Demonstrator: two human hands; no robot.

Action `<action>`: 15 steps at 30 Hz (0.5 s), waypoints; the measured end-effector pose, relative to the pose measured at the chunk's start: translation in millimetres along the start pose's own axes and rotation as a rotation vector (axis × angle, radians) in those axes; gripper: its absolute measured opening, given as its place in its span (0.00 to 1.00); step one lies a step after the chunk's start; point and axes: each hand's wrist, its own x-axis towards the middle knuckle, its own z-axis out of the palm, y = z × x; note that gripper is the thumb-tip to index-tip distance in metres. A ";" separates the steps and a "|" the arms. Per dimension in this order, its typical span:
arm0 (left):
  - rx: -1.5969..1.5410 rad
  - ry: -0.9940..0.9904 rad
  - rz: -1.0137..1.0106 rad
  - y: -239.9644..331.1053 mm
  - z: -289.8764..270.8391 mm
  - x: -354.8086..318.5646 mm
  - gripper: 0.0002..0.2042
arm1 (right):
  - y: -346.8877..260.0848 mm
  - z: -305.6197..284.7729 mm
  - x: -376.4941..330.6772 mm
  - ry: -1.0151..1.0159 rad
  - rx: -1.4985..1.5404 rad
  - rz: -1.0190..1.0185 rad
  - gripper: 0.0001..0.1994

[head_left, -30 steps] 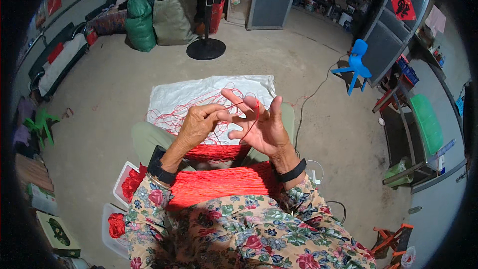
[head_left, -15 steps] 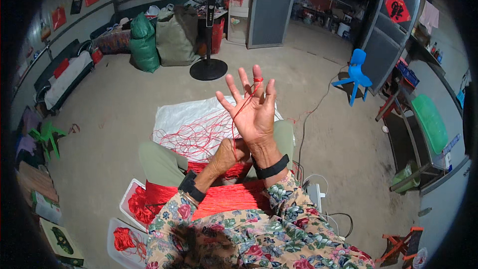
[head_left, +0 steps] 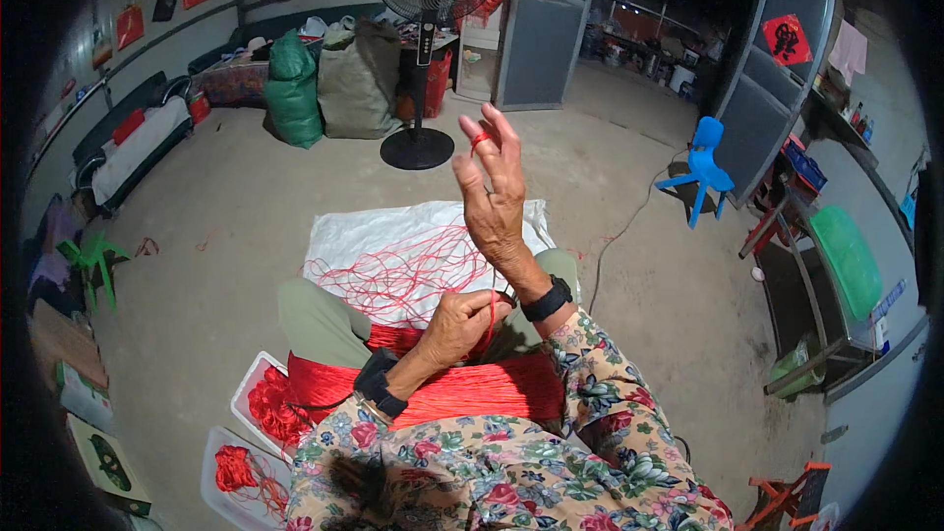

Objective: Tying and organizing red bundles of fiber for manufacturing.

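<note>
My right hand is raised above my lap with its back showing. Its fingers are apart and partly bent, and a loop of red cord circles one finger. Lower and to the left, my left hand is closed on red cord, which hangs down from its fingers. A small dark thing by its fingertips is too small to make out. Across my lap lies a thick bundle of red cord. Loose red strands spread over a white sheet in front of my knees.
Two white bins, a nearer one and a farther one, hold red cord at my left. A standing fan and stuffed sacks are ahead. A blue chair stands right, near a floor cable.
My right hand has turned from palm showing to back showing, and its fingers have bent and drawn together somewhat. My left hand has shifted slightly down, still closed on the cord.
</note>
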 end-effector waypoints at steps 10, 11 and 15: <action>0.565 0.058 0.340 52.4 -118.1 17.2 0.05 | -29.2 -39.0 -41.2 -0.647 -0.250 -0.228 0.15; 0.521 0.090 0.270 56.2 -127.0 19.5 0.06 | -42.8 -40.0 -45.6 -0.692 -0.177 -0.181 0.14; 0.266 0.183 0.126 43.7 -132.1 31.2 0.08 | -73.4 -43.0 -56.5 -0.685 0.106 -0.001 0.18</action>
